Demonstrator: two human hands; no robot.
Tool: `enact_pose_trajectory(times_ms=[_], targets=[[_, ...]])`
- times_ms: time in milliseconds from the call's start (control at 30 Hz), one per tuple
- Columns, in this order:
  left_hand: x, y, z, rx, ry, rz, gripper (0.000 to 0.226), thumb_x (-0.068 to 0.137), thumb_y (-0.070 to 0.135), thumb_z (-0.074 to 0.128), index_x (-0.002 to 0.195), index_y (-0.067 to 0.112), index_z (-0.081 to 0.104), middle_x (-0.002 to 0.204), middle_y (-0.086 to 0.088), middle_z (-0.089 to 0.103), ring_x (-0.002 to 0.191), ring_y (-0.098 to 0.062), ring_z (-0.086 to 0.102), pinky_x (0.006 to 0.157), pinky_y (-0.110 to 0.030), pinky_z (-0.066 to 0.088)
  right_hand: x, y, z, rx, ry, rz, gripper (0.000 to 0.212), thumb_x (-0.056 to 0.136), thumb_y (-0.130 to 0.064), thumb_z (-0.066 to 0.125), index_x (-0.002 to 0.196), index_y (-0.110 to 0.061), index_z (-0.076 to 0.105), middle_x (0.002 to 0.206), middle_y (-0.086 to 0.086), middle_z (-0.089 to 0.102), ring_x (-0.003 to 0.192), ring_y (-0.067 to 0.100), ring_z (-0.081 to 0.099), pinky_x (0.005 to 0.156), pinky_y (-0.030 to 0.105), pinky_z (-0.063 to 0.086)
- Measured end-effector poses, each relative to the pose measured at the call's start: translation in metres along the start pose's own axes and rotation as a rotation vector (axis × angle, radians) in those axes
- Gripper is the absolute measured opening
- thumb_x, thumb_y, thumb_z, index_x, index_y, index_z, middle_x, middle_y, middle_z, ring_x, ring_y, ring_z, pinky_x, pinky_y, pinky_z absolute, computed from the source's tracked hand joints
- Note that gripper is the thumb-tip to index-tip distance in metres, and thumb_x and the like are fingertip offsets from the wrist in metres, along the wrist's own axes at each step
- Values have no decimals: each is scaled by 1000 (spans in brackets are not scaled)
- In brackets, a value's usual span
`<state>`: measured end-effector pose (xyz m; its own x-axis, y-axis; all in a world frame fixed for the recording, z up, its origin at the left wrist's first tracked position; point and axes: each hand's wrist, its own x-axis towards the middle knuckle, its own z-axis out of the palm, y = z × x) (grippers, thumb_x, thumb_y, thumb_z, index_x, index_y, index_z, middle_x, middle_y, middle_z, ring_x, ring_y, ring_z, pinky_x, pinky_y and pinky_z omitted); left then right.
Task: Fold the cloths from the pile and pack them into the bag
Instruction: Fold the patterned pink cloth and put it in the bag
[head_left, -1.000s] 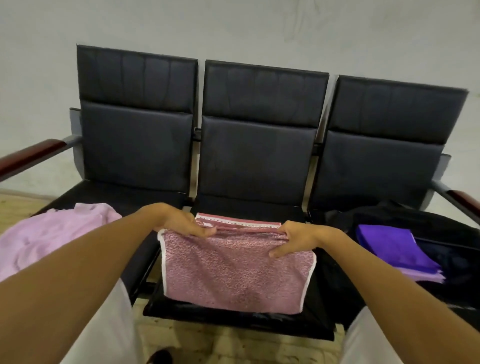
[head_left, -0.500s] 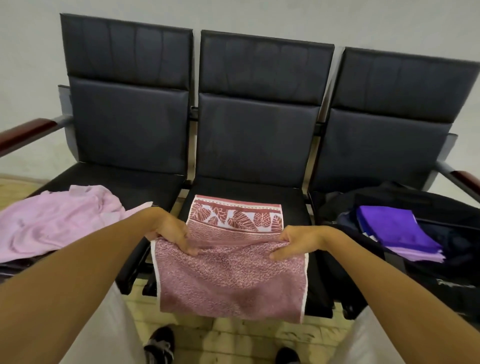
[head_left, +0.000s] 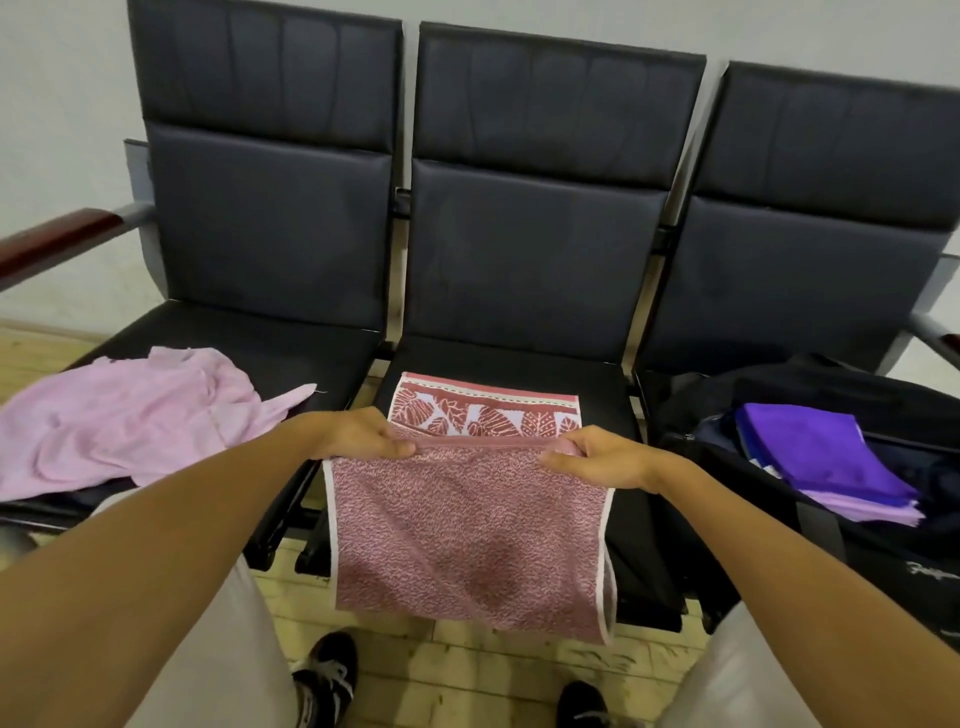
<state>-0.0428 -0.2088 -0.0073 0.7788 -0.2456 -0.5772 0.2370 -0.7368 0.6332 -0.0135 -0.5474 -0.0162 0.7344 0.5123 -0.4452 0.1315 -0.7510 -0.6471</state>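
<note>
We hold the speckled dusty-red terry towel with the leaf-patterned border (head_left: 470, 525) over the front of the middle black padded seat (head_left: 524, 369), its border flat on the cushion and the rest hanging over the edge; our left hand (head_left: 358, 434) and right hand (head_left: 597, 460) each pinch its fold line in curled fingers. Left of that seat lies the crumpled pale pink cloth (head_left: 130, 415), and right of it sits the open black bag (head_left: 841, 483) holding folded purple cloths (head_left: 826, 457).
</note>
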Motion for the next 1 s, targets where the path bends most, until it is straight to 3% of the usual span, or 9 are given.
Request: enact_pose_trajectory(times_ms=[67, 200, 300, 367, 467, 567, 700, 867, 1000], targets=[[5, -1, -3, 2, 73, 38, 23, 95, 33, 59, 83, 17, 70, 83, 1, 69, 74, -9, 66, 65, -20, 49, -1, -7, 3, 41, 55, -24, 44, 91, -63, 54, 97, -22, 67, 89, 15, 57, 83, 25, 58, 84, 34, 48], [20, -8, -5, 50, 303, 136, 20, 90, 24, 66, 73, 14, 69, 71, -3, 65, 61, -8, 60, 52, -16, 42, 13, -1, 3, 64, 149, -29, 43, 100, -43, 51, 74, -11, 43, 77, 10, 39, 70, 23, 42, 68, 34, 38], [30, -14, -5, 108, 481, 174, 18, 87, 29, 70, 72, 19, 70, 71, -2, 67, 64, -10, 61, 56, -20, 44, 23, 7, 3, 8, 271, -31, 39, 100, -34, 56, 80, -2, 46, 77, 6, 50, 67, 18, 49, 62, 27, 42], [37, -15, -4, 112, 538, 180, 11, 88, 30, 69, 80, 23, 71, 73, 5, 67, 69, -9, 63, 64, -26, 51, 28, 13, 2, -32, 352, -32, 36, 100, -34, 56, 95, 1, 54, 88, 9, 63, 72, 23, 60, 62, 29, 49], [47, -18, -4, 139, 598, 159, 18, 92, 32, 64, 101, 18, 71, 90, 3, 70, 81, -11, 64, 80, -36, 55, 32, 22, 1, -189, 387, -17, 27, 101, -41, 52, 108, -16, 54, 99, 7, 65, 81, 24, 64, 69, 40, 55], [56, -22, -3, 237, 656, 174, 24, 94, 34, 60, 107, 17, 69, 102, -3, 71, 87, -17, 65, 80, -39, 55, 39, 29, 0, -388, 389, 5, 32, 102, -47, 45, 123, -23, 46, 104, 1, 64, 81, 16, 63, 68, 35, 56], [70, -22, 1, 353, 688, 199, 24, 97, 29, 56, 112, 14, 66, 113, -5, 67, 97, -24, 64, 81, -38, 54, 51, 40, 0, -497, 461, 30, 39, 103, -46, 44, 133, -22, 44, 108, 6, 68, 82, 21, 65, 68, 39, 57], [94, -16, 2, 283, 805, 216, 21, 96, 14, 56, 113, 7, 67, 114, -9, 63, 102, -27, 61, 84, -35, 48, 68, 43, -8, -562, 525, 78, 31, 104, -33, 44, 131, -18, 52, 112, 7, 68, 90, 26, 66, 64, 32, 48], [116, -15, -5, 331, 785, 210, 23, 93, 2, 58, 115, 4, 66, 111, -13, 61, 102, -30, 60, 87, -38, 50, 81, 53, -15, -516, 586, 116, 23, 102, -27, 48, 118, -18, 62, 113, 7, 67, 97, 29, 64, 74, 37, 53]])
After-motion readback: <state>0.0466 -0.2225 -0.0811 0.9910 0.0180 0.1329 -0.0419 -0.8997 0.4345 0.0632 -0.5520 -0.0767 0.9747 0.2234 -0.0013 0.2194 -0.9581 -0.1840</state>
